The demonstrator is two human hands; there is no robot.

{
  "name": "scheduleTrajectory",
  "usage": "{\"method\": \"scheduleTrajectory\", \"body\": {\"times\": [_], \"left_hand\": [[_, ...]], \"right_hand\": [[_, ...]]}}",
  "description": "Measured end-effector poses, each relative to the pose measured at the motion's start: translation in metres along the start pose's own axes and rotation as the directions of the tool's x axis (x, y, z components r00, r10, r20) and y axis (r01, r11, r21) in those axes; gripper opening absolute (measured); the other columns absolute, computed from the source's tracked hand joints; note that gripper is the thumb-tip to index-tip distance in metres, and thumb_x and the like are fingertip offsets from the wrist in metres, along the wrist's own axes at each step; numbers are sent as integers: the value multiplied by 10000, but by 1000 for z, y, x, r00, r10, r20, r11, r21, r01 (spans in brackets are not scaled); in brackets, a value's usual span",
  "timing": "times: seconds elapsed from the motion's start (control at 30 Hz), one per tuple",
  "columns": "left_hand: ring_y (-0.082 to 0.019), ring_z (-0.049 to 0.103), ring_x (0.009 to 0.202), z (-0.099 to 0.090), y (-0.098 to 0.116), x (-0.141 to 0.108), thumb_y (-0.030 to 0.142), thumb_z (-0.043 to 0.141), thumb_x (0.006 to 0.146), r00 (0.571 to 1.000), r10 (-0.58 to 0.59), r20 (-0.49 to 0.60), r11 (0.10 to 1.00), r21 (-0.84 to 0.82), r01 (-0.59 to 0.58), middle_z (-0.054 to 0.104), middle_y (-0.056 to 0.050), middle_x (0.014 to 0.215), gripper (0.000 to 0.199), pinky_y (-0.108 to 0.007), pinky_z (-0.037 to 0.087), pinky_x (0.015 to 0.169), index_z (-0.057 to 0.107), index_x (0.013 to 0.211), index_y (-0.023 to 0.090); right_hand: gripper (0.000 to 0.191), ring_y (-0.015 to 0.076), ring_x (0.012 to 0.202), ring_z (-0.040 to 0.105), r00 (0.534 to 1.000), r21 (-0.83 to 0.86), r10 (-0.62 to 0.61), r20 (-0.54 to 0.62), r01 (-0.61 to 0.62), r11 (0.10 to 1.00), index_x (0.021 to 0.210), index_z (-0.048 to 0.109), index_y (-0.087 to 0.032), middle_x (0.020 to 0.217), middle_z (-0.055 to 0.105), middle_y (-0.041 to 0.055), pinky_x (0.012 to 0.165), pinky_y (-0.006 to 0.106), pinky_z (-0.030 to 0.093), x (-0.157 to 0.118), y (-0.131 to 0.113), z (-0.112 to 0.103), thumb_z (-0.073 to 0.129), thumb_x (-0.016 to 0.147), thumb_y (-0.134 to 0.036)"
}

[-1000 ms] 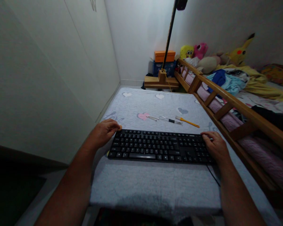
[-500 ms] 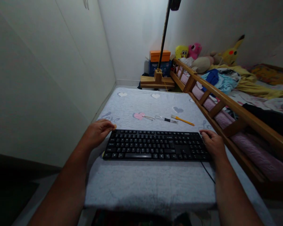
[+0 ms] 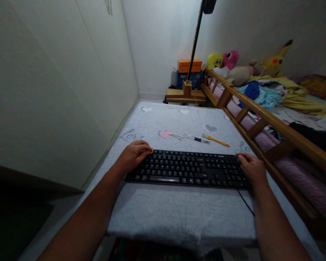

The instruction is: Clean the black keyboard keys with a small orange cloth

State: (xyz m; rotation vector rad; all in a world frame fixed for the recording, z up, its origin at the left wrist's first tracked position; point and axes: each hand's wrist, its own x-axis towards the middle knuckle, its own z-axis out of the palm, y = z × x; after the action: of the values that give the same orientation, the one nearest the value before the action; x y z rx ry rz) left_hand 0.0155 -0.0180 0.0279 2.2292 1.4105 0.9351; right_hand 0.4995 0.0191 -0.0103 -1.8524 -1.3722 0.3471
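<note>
A black keyboard (image 3: 179,170) lies across the cloth-covered table in front of me. Over its upper left corner, my left hand (image 3: 136,154) is closed in a pinch on a small orange-yellow piece (image 3: 151,149); most of that piece is hidden under the fingers, so its kind is unclear. My right hand (image 3: 251,167) grips the keyboard's right end, thumb and fingers closed on the edge. Behind the keyboard lie thin white swabs (image 3: 176,136), a wire tool with a black grip (image 3: 197,139) and a yellow-handled brush (image 3: 216,140).
A cable (image 3: 246,203) runs from the keyboard toward the table's front right. A wooden bed rail (image 3: 271,125) borders the right side, and a white cabinet (image 3: 65,90) stands on the left. At the far end is a wooden stand (image 3: 186,95) with a dark pole.
My left hand has moved right along the keyboard's top edge with the orange-yellow piece, now covering some left keys. My right hand stays on the right end. The view has shifted slightly left.
</note>
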Motion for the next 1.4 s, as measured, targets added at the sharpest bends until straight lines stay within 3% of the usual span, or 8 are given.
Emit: {"method": "scheduleTrajectory", "body": {"times": [0.2, 0.4, 0.63, 0.9, 1.1, 1.3, 1.4], "left_hand": [[-202, 658, 903, 0, 5, -1, 333, 556, 923, 999, -47, -21, 998, 33, 48, 728, -50, 921, 224, -363, 503, 869, 721, 842, 206], [-208, 655, 872, -1, 1, -4, 272, 521, 889, 983, -163, -79, 981, 95, 170, 716, -37, 894, 159, -340, 507, 784, 662, 932, 212], [-221, 645, 925, -3, -1, -3, 331, 500, 928, 994, -105, -30, 981, 164, 108, 729, -51, 939, 222, -362, 496, 855, 681, 869, 216], [-227, 646, 965, -6, -6, -7, 395, 539, 951, 1000, -5, -2, 959, 284, 6, 752, -53, 1009, 258, -372, 489, 888, 739, 933, 233], [-222, 669, 948, -6, -4, -9, 417, 527, 945, 999, -34, -34, 972, 232, 41, 763, -57, 1000, 299, -356, 509, 875, 756, 902, 230], [-208, 677, 835, -10, 1, -11, 393, 578, 897, 975, -194, -107, 970, 125, 206, 755, -39, 896, 226, -319, 513, 773, 722, 920, 221], [-202, 674, 846, -11, -1, -11, 331, 561, 884, 982, -166, -89, 978, 112, 176, 751, -39, 918, 185, -313, 511, 780, 711, 902, 224]], "right_hand": [[384, 284, 825, 671, 1000, -24, 20, 6, -19, 1000, 787, 769, -192, 811, 761, 80, 748, 359, 482, -1, -4, 0, 548, 671, -483], [381, 283, 822, 671, 1000, -21, 24, 20, -23, 1000, 790, 761, -194, 803, 757, 78, 759, 361, 486, -3, -7, -2, 543, 668, -482], [374, 287, 827, 673, 1000, -32, 13, 23, -12, 999, 772, 754, -204, 802, 759, 77, 757, 366, 485, -2, -7, -2, 542, 659, -492], [358, 275, 789, 672, 1000, -15, 14, 16, -14, 1000, 765, 754, -206, 783, 755, 67, 738, 357, 486, -2, -6, -2, 550, 664, -482], [350, 273, 792, 671, 1000, -25, 6, 8, -6, 1000, 771, 763, -203, 788, 759, 67, 727, 347, 489, -2, -6, -1, 561, 668, -469], [341, 278, 794, 669, 1000, -42, 5, 18, -4, 999, 776, 764, -203, 795, 757, 69, 733, 350, 494, -2, -8, -3, 563, 675, -459], [346, 283, 815, 673, 1000, -37, 13, 25, -12, 999, 784, 763, -206, 811, 761, 71, 749, 356, 496, -2, -8, -2, 559, 673, -461]]}}
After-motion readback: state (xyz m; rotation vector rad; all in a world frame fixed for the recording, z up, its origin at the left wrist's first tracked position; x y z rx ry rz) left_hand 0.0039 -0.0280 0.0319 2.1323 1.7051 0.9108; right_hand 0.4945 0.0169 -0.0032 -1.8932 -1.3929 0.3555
